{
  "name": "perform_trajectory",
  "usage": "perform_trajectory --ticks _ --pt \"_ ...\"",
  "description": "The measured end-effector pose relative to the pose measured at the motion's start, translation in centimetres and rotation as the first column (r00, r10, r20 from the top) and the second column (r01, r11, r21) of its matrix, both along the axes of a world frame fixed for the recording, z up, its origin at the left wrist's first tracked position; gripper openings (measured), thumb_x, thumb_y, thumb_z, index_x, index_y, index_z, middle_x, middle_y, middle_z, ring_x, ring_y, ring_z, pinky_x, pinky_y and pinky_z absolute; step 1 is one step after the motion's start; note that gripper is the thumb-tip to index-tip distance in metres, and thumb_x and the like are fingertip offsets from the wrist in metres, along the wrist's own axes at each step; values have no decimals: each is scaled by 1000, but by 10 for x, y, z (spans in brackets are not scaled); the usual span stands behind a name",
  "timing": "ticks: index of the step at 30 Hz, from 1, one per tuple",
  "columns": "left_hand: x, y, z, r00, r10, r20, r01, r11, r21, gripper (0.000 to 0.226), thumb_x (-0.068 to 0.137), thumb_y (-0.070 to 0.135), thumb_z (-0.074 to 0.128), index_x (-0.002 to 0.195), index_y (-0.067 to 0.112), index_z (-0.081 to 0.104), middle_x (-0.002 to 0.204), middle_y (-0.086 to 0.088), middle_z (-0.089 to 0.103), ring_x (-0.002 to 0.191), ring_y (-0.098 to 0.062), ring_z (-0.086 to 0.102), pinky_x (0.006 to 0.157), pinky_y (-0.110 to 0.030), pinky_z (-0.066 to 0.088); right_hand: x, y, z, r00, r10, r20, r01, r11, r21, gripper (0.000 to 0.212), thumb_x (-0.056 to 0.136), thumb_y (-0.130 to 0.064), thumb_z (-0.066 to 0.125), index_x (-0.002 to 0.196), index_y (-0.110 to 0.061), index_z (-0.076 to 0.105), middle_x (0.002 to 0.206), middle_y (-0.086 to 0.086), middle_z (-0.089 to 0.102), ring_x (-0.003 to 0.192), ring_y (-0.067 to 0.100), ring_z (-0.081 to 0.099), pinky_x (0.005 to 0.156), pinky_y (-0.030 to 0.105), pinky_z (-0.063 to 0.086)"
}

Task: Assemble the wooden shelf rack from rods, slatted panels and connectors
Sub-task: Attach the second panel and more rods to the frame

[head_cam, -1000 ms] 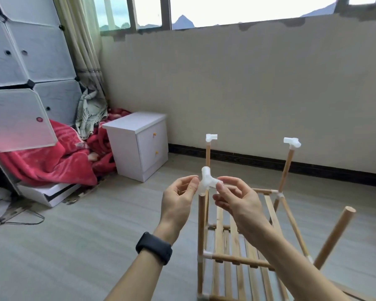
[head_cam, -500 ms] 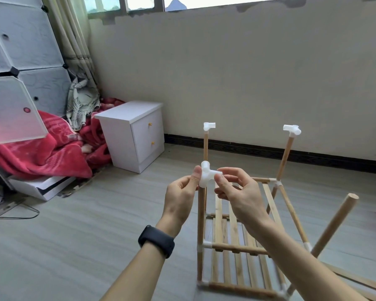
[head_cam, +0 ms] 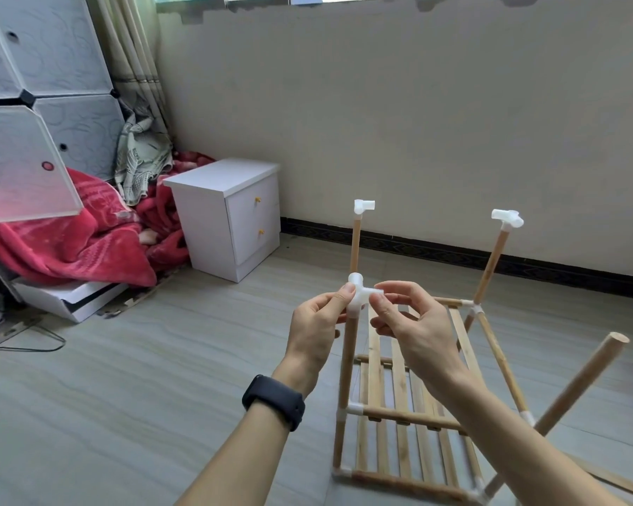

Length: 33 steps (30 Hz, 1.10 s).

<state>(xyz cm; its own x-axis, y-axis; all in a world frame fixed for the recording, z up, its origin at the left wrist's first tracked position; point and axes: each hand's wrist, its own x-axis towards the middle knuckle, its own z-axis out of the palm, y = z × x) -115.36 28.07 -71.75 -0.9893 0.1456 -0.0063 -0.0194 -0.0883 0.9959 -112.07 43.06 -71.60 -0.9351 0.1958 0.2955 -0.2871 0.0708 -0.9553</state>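
A partly built wooden rack (head_cam: 399, 407) stands on the floor with slatted panels between upright rods. On top of its near left rod (head_cam: 348, 359) sits a white connector (head_cam: 360, 294). My left hand (head_cam: 317, 328) pinches the connector's left side and my right hand (head_cam: 410, 323) pinches its right arm. Two far rods carry white connectors: the far left connector (head_cam: 363, 206) and the far right connector (head_cam: 507, 218). The near right rod (head_cam: 578, 381) leans outward with a bare top.
A white bedside cabinet (head_cam: 231, 217) stands left of the rack by the wall. Red blankets (head_cam: 70, 242) and a grey panel wardrobe (head_cam: 41, 85) fill the left side. A thin wooden strip (head_cam: 614, 478) lies on the floor at the right.
The camera has tilted down a little and the view has shifted. Both hands stay on the white connector atop the near left rod, which sits slightly lower on it.
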Motion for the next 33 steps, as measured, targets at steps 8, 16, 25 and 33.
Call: perform_trajectory --ticks 8,16,25,33 --pt "0 1 -5 999 48 -4 -48 999 -17 30 94 47 63 89 23 80 87 13 77 82 6 67 74 -25 43 0 -3 -8 1000 -27 9 27 1000 14 20 92 -22 73 108 -12 67 99 5 70 80 19 74 65 23 59" --pt "6 3 -6 997 72 17 -72 997 -20 32 95 48 60 90 22 79 88 11 76 84 1 68 72 -24 43 0 -4 -13 999 -49 -15 50 997 67 18 93 -21 73 105 -10 67 95 6 68 78 19 75 66 24 59" --pt "11 7 -3 991 125 36 -124 991 -48 37 96 50 56 90 21 79 89 6 76 89 -8 66 67 -21 41 -2 -6 -11 998 -57 14 56 995 84 19 94 -24 73 109 -13 68 97 5 69 80 17 74 66 23 59" --pt "4 6 10 1000 -2 -21 0 994 -107 50 101 60 40 81 37 80 85 19 75 79 7 66 73 -25 41 -4 -2 -16 1000 -9 27 6 995 104 33 89 -42 72 113 -22 66 100 0 72 85 16 75 69 26 60"
